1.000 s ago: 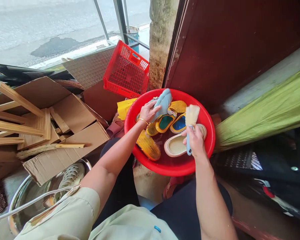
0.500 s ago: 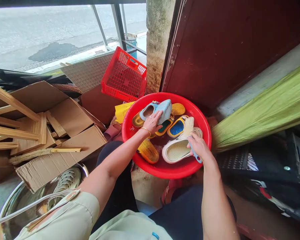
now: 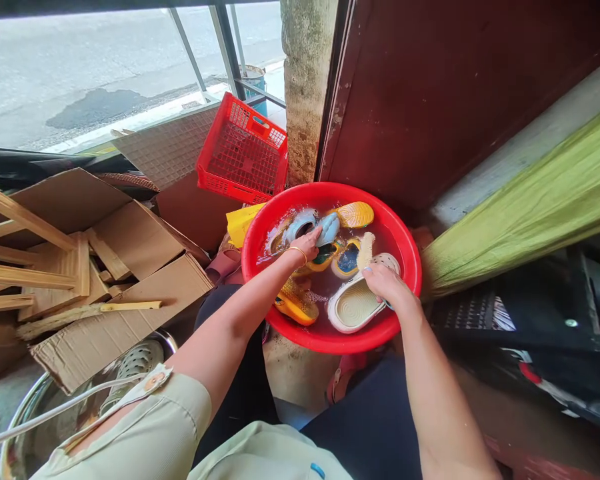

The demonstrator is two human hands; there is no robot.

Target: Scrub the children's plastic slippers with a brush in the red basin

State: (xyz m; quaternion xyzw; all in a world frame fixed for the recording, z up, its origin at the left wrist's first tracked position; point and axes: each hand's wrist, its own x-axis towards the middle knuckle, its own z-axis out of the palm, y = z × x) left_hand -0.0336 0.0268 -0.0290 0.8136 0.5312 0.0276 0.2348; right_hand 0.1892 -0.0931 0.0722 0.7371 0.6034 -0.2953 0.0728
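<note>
A red basin [image 3: 411, 267] holds water and several clogs. At its left side, my left hand [image 3: 307, 244] is closed on a light blue clog [image 3: 329, 229], which lies partly in the water. My right hand [image 3: 381, 283] grips a scrubbing brush [image 3: 366, 251] with pale bristles, above a cream clog [image 3: 356, 307] at the basin's right front. Near the far rim floats a yellow clog [image 3: 356, 215], sole up. Another yellow clog [image 3: 296, 303] rests at the near left, and a yellow one with a blue inside [image 3: 347, 259] sits in the middle.
A red crate [image 3: 245, 153] stands behind the basin, beside a rough pillar [image 3: 307, 93]. Cardboard [image 3: 125, 320] and a wooden stool [image 3: 35, 260] are at the left, above a metal basin [image 3: 17, 413]. Green cloth [image 3: 525, 213] hangs at the right.
The light blue clog has gone lower into the water under my left hand. Water now splashes around it and over the yellow clogs. My right hand and the brush have shifted slightly left.
</note>
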